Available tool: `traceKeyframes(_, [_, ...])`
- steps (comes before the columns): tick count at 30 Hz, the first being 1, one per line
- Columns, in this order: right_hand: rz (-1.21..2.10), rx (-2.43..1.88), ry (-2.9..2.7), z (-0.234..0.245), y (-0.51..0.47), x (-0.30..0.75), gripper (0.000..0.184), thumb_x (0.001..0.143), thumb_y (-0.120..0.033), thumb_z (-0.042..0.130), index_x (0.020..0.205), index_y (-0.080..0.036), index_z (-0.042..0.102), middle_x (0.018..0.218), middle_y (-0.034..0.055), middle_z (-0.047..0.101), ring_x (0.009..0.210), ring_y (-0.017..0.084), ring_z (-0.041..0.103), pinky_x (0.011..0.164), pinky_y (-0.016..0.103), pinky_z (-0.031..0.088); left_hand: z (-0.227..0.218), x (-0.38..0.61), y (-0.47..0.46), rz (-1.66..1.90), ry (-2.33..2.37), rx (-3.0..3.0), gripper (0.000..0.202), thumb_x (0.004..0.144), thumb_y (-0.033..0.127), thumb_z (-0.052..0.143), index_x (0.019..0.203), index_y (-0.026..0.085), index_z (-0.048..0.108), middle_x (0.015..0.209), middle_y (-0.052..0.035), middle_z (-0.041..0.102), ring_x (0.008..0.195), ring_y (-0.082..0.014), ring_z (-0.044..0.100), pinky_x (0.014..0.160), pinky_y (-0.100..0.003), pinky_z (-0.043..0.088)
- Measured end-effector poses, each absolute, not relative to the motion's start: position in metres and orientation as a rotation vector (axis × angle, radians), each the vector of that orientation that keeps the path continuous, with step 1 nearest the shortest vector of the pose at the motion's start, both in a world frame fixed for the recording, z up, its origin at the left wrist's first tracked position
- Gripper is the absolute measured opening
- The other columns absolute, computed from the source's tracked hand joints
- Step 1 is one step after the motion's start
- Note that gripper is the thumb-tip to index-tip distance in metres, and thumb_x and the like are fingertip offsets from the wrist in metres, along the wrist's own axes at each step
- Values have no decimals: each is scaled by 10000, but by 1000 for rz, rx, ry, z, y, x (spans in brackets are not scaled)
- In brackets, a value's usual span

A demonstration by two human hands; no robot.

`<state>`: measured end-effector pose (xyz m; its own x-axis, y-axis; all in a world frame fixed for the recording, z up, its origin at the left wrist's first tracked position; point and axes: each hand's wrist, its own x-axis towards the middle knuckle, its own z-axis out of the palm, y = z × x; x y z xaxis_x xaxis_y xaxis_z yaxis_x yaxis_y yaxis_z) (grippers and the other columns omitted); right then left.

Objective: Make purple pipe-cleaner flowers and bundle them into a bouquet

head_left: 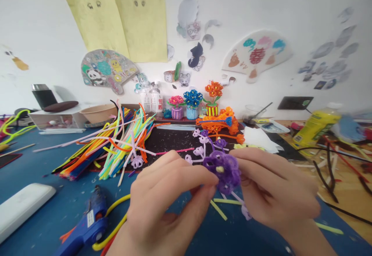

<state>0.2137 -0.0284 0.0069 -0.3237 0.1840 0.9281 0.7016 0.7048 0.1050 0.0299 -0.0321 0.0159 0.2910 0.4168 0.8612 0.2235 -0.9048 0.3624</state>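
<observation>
Both of my hands meet over the blue table [43,163] around a purple pipe-cleaner flower [223,170] with a small yellow centre. My left hand [167,198] pinches its left side between thumb and fingers. My right hand [273,186] grips its right side with curled fingers. Just behind the flower lie lilac pipe-cleaner loops [202,145] and another small lilac piece [136,161].
A heap of coloured pipe cleaners [116,139] lies at the left. A blue glue gun [90,219] and a white case [21,205] sit near me. Orange pipe-cleaner flowers [219,122], three small flower pots [192,106], a yellow bottle [312,126] and black wires [328,170] lie behind and right.
</observation>
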Motion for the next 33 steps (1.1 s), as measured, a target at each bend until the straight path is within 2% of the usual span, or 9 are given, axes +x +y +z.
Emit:
traceKeyframes(5, [-633, -701, -1868, 7, -27, 214, 256, 789, 0, 488, 795, -202, 644, 725, 22, 715, 656, 147, 684, 602, 235, 564, 16, 29, -33, 1664, 621, 2391, 168, 792, 61, 604, 896, 190, 633, 634, -12, 624, 536, -119, 502, 485, -276, 407])
traceKeyframes(15, [-658, -709, -1868, 8, -29, 214, 243, 774, 6, 510, 791, -195, 645, 722, 17, 718, 666, 137, 687, 628, 214, 566, 20, 29, -33, 1640, 596, 2454, 133, 766, 24, 624, 825, 142, 643, 613, -12, 613, 537, -101, 489, 485, -250, 385])
traceKeyframes(21, [-650, -714, -1864, 7, -28, 214, 259, 785, -3, 495, 795, -211, 650, 728, 13, 722, 665, 149, 694, 605, 238, 568, 18, 28, -32, 1687, 595, 2423, 145, 780, 28, 604, 827, 163, 631, 620, -9, 627, 530, -100, 497, 491, -244, 395])
traceKeyframes(27, [-664, -714, -1868, 6, -28, 215, 261, 791, -4, 489, 787, -204, 657, 732, 20, 723, 678, 154, 698, 617, 242, 570, 17, 27, -32, 1616, 640, 2415, 160, 780, 51, 620, 893, 161, 645, 675, -17, 654, 575, -108, 543, 522, -241, 424])
traceKeyframes(33, [-668, -727, -1860, 7, -28, 216, 244, 797, -7, 501, 776, -188, 664, 728, 27, 720, 664, 142, 690, 613, 224, 558, 20, 27, -32, 1559, 629, 2443, 120, 778, 54, 622, 848, 150, 639, 641, -1, 625, 572, -100, 527, 528, -236, 413])
